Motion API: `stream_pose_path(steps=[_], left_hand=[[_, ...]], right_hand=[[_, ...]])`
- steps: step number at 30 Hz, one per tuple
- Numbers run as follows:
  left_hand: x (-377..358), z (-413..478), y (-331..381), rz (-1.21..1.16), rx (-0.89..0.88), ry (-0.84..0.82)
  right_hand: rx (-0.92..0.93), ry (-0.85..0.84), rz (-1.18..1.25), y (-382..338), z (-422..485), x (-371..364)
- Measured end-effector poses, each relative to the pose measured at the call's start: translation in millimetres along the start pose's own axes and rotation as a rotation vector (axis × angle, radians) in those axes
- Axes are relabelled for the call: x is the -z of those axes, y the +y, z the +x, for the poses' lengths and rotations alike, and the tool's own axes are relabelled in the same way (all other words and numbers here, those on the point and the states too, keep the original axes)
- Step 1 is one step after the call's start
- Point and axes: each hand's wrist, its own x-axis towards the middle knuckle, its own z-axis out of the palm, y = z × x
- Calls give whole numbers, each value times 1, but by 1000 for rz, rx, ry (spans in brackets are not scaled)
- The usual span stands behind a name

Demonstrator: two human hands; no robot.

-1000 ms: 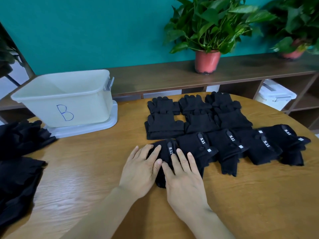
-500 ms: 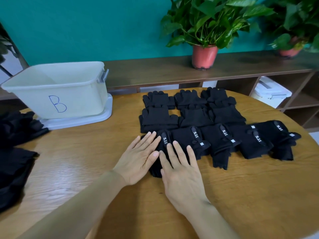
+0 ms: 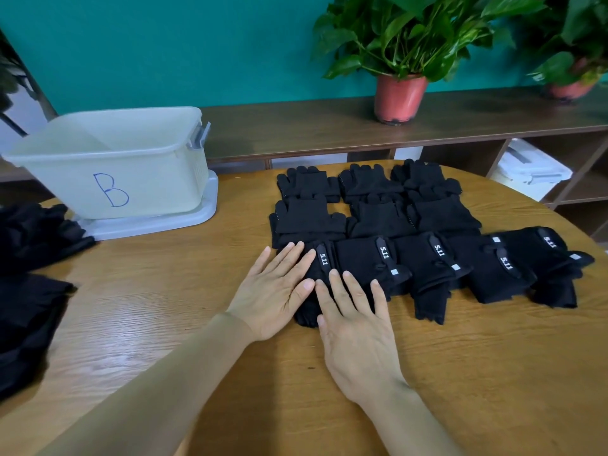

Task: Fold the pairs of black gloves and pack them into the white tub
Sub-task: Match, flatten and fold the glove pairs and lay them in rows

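Both hands are lying flat with fingers straight, gripping nothing. The left hand (image 3: 276,291) and right hand (image 3: 355,327) are pressing side by side on a folded pair of black fabric gloves with a grey "5.11" strap (image 3: 325,258), the leftmost in the front row.

The pair is sitting on the round wooden tabletop (image 3: 460,373), touching the next one in the front row of folded black pairs (image 3: 427,258). Behind them, two rows of flat black gloves (image 3: 371,209) are lying with fingers pointing away.

The white plastic tub marked with a blue "B" (image 3: 131,166) is standing well to the left on a pale grey lid (image 3: 184,222). I'm seeing no gloves inside it. A loose heap of black gloves (image 3: 33,258) is piling up at the far left edge.

My read is that they're flattening the fold, with packing not yet started.

Handling: the gloves are looking light, soft and floppy, not slippery or fragile, and the fold is likely to spring open if lifted by one edge. I'd take hold across the folded middle, thumb under and fingers on top near the strap, clamping both layers.
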Motion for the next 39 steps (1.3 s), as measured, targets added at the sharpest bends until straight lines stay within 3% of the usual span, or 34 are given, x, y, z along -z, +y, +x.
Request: stream_pose_path(steps=[10,17,30,39], left_hand=[[7,-12,1,-36,36,45],[39,-75,-8,-58,114,139],[65,-215,-68,-56,324,228],[74,-298,-161,-64,543,313]], right_hand=[[-8,-36,-25,1,0,-2],[3,44,-22,-9,-2,18],[224,130,67,-127,15,44],[423,58,149,-229,42,26]])
